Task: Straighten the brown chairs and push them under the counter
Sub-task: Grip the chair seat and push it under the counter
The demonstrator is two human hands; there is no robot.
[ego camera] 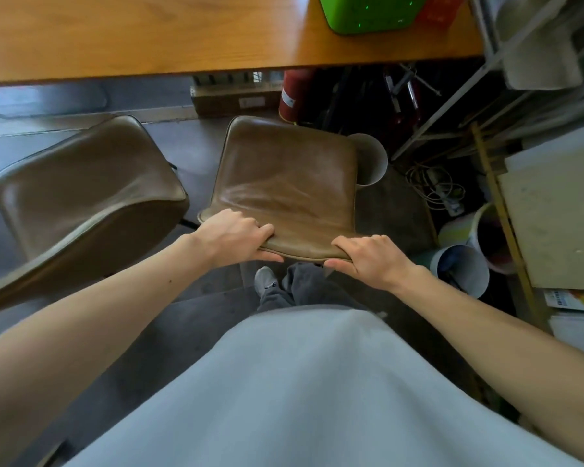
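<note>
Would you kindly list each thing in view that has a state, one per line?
Right brown chair: gripped at its backrest top, not yet under the counter.
Left brown chair: untouched, angled, out from the counter.
Left hand: closed on the right chair's backrest.
Right hand: closed on the same backrest.
Green box: resting on the counter.

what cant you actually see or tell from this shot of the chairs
Head view only:
- Held chair: legs hidden beneath its own seat.
- Left hand and right hand: thumbs hidden below the backrest edge.
- Second chair: rear cut off by the left edge.
- Under the counter: too dark to identify.
</note>
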